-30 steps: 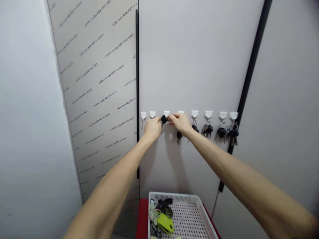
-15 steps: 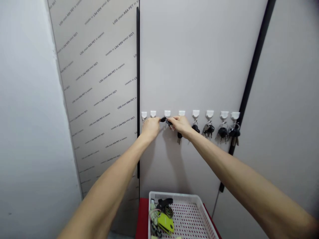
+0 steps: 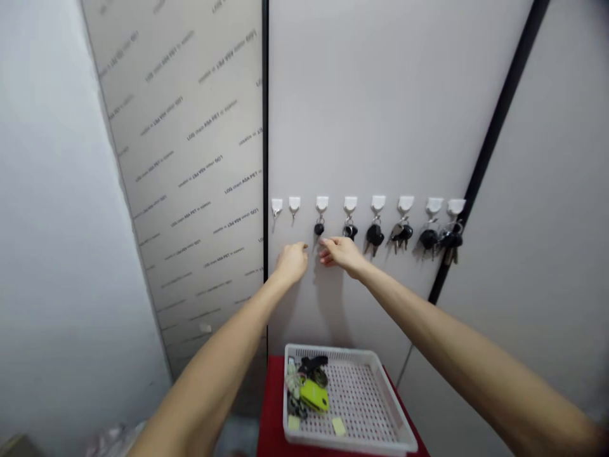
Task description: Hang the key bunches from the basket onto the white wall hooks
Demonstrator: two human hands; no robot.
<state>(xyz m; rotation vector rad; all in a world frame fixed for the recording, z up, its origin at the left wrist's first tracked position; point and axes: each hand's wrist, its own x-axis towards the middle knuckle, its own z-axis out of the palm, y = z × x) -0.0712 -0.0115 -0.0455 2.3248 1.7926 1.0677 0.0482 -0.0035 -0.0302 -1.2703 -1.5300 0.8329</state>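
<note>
The black key (image 3: 319, 228) hangs on the third white plastic hook (image 3: 322, 203) from the left, near the middle of the frame. Your right hand (image 3: 340, 254) is just below and beside it, with the fingers a little spread and pinching nothing that I can see. Your left hand (image 3: 291, 263) is lower left of this key, loosely curled, and it also seems to hold nothing. The key hangs free, so one small knock from your right fingers could swing it or lift it off the hook. If it drops, it may miss the white plastic tray (image 3: 333, 350) at the bottom of the frame and fall beside the red stand (image 3: 271, 393). The other keys (image 3: 375, 235) hang close together at right, so a wide arm movement could also disturb them. The lime-green key fob (image 3: 314, 395) lies in the tray.
</note>
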